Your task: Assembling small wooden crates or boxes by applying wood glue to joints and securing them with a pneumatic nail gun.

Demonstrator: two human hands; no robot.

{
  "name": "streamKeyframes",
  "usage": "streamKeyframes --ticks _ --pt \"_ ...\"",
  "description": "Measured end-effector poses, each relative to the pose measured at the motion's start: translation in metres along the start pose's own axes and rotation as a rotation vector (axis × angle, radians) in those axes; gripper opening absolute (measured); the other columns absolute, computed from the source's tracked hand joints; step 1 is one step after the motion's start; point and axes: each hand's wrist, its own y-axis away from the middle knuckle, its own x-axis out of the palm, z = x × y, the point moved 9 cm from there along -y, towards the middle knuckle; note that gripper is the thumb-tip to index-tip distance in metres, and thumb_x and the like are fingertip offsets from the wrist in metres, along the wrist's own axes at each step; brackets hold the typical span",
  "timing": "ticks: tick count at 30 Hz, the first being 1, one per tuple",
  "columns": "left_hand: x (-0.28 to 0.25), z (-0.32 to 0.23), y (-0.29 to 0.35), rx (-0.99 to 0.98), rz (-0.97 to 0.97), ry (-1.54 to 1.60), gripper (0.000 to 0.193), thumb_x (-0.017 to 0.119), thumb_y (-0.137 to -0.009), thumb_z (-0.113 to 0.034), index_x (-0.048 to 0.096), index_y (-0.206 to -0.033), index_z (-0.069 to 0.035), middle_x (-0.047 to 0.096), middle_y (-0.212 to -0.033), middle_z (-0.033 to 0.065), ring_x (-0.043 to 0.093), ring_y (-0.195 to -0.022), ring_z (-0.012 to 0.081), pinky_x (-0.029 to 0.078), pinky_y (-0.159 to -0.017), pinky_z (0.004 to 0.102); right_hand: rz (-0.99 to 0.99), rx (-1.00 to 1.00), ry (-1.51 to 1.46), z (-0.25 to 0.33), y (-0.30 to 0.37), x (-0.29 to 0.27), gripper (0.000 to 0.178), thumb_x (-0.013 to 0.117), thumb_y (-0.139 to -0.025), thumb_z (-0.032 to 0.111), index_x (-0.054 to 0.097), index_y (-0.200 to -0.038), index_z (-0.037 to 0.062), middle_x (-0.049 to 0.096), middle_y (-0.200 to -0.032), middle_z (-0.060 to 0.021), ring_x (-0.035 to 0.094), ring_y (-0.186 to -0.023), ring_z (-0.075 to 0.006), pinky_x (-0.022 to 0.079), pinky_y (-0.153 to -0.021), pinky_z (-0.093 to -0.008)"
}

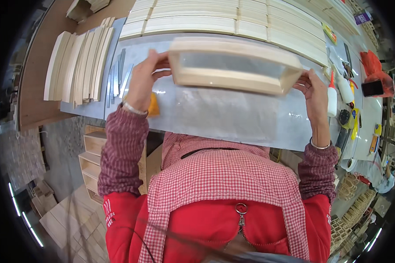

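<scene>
A pale wooden rectangular frame (232,79), open in the middle, is lifted above the grey worktop (224,116) and tilted toward me. My left hand (142,81) grips its left end. Its right end is gripped by my right hand (314,90). Through the frame's opening the grey top shows. An orange piece (153,107) lies on the worktop just under my left wrist.
Stacks of pale wooden slats (77,65) lie at the left, wooden panels (232,19) along the back. Thin metal strips (118,76) rest beside the slats. A white glue bottle (332,98), tools and a phone (372,87) crowd the right. Wooden boxes (92,162) stand on the floor.
</scene>
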Motion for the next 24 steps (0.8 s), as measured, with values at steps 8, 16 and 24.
streamKeyframes --ticks 8,16,24 --pt "-0.012 0.042 0.058 0.201 0.052 0.042 0.025 0.044 -0.097 -0.019 0.063 -0.096 -0.003 0.059 -0.110 0.0085 0.053 -0.097 0.0177 0.041 -0.089 0.0286 -0.037 0.006 -0.010 -0.053 0.058 -0.018 0.019 0.055 -0.090 0.014 0.064 -0.091 -0.0023 0.064 -0.093 -0.0056 0.056 -0.084 -0.0133 0.046 -0.081 -0.0255" --pt "-0.024 0.088 0.051 0.051 -0.069 -0.133 0.021 0.054 -0.093 -0.020 0.062 -0.095 -0.001 0.060 -0.098 0.0046 0.050 -0.086 0.0139 0.040 -0.080 0.0241 -0.566 -0.531 0.878 -0.003 0.074 -0.120 0.029 0.063 -0.086 0.018 0.059 -0.106 -0.0018 0.063 -0.100 -0.0117 0.058 -0.086 -0.0225 0.047 -0.080 -0.0310" --pt "-0.006 0.052 0.043 0.156 -0.165 -0.410 0.020 0.062 -0.085 -0.018 0.065 -0.089 0.002 0.060 -0.075 0.0031 0.050 -0.069 0.0106 0.041 -0.061 0.0207 -0.826 -0.121 0.887 -0.053 0.031 -0.208 0.064 0.071 -0.075 0.043 0.053 -0.119 0.0003 0.059 -0.109 -0.0166 0.058 -0.095 -0.0295 0.046 -0.085 -0.0372"
